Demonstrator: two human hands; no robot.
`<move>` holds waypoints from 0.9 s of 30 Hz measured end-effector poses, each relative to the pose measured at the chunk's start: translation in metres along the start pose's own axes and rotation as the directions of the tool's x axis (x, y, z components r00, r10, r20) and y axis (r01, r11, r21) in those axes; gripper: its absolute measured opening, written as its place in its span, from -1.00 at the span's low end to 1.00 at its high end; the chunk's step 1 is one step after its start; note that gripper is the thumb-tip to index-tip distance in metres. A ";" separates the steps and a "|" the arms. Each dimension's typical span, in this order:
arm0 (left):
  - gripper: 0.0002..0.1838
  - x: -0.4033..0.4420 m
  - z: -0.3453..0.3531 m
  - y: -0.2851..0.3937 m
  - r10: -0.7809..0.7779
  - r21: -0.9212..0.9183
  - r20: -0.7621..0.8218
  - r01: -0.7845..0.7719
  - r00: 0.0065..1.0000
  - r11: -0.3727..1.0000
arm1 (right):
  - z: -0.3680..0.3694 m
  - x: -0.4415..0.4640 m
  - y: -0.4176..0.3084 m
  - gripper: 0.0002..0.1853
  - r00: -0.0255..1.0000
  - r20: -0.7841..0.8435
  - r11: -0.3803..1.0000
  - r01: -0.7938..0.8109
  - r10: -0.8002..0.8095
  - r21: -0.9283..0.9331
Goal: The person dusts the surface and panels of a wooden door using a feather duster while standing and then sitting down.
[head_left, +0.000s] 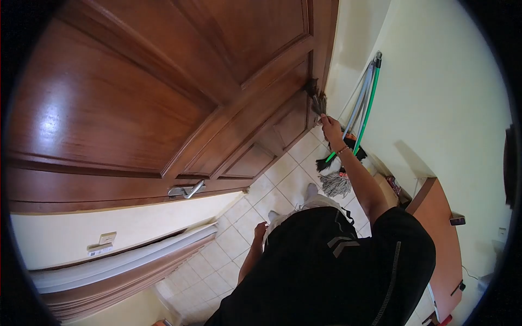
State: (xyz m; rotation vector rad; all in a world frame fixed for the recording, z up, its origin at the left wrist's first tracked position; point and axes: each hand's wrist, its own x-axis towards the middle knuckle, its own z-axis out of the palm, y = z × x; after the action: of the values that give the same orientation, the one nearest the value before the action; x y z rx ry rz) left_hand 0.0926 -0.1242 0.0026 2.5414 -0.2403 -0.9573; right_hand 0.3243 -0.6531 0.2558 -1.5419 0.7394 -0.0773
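My right hand [330,129] reaches forward, its fingers wrapped around a dark feather duster [319,103]. The duster's feathers touch or nearly touch the edge side of a brown paneled wooden door [190,98]. A beaded bracelet circles the right wrist. My left hand [261,231] hangs low beside my thigh, away from the door, with nothing visible in it; its fingers look loose but show only in part. The door's metal lever handle [187,190] is in front of me, touched by neither hand.
Long-handled cleaning tools, one with a green pole [370,103], lean against the wall at right. A grey string mop head [335,185] rests on the tiled floor [239,209]. A wooden cabinet [439,233] stands at right. At lower left are a light switch [107,238] and a curtain [130,277].
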 end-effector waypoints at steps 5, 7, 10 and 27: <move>-0.55 0.016 0.005 0.020 -0.076 0.004 0.017 0.076 0.997 0.997 | -0.017 0.033 0.017 -0.47 0.952 -0.073 0.921 0.264 -0.296 -0.288; -0.58 0.023 0.008 0.024 -0.023 -0.004 0.007 0.023 1.000 1.000 | -0.020 0.014 -0.010 -0.47 0.808 -0.177 0.799 0.474 -0.562 -0.369; -0.63 0.029 0.013 0.029 0.098 0.008 -0.050 -0.098 0.994 0.995 | -0.030 -0.004 -0.038 -0.49 0.829 -0.165 0.821 0.463 -0.535 -0.333; -0.61 0.031 -0.015 0.072 -0.152 -0.173 0.107 0.169 0.983 0.970 | -0.064 0.004 -0.057 -0.52 0.951 0.096 0.952 0.283 -0.295 0.120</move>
State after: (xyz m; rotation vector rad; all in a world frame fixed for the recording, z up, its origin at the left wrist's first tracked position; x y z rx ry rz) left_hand 0.1252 -0.1934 0.0257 2.3801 0.0269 -1.1068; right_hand 0.3196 -0.7146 0.3155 -1.5311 0.4089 -0.2418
